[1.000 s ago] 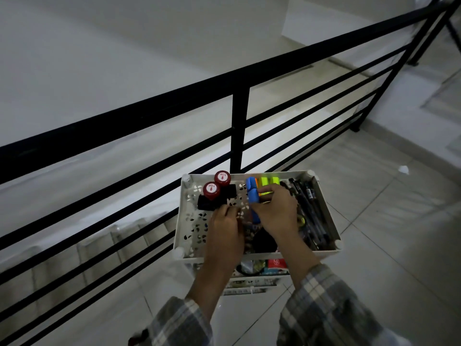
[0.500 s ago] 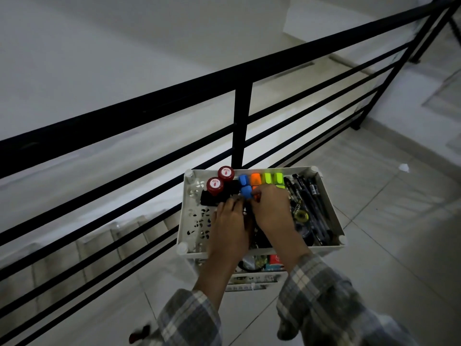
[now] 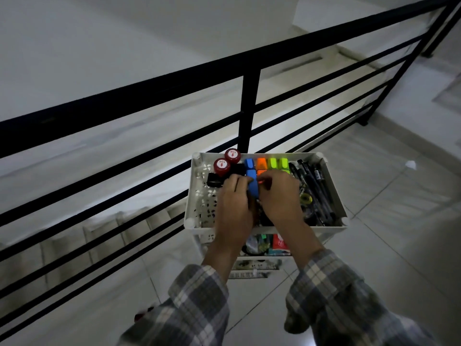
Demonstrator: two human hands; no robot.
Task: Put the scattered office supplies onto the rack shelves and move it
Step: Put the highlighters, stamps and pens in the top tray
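Left hand (image 3: 234, 203) and right hand (image 3: 279, 198) are pinching the blue highlighter (image 3: 252, 186) in both grips, now lower between them than before, over the top shelf of the white rack (image 3: 329, 229), which is standing on the tiled floor (image 3: 374, 245) beside a black stair railing (image 3: 249, 108).

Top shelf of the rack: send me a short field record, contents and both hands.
shelf: white rack top tier, beside black railing
back row: two red-capped stamps, blue, orange, two green highlighters
right side: black pens
left hand: grips loose blue highlighter
right hand: fingers touch same highlighter; grip unclear
lower tier: more supplies, partly hidden
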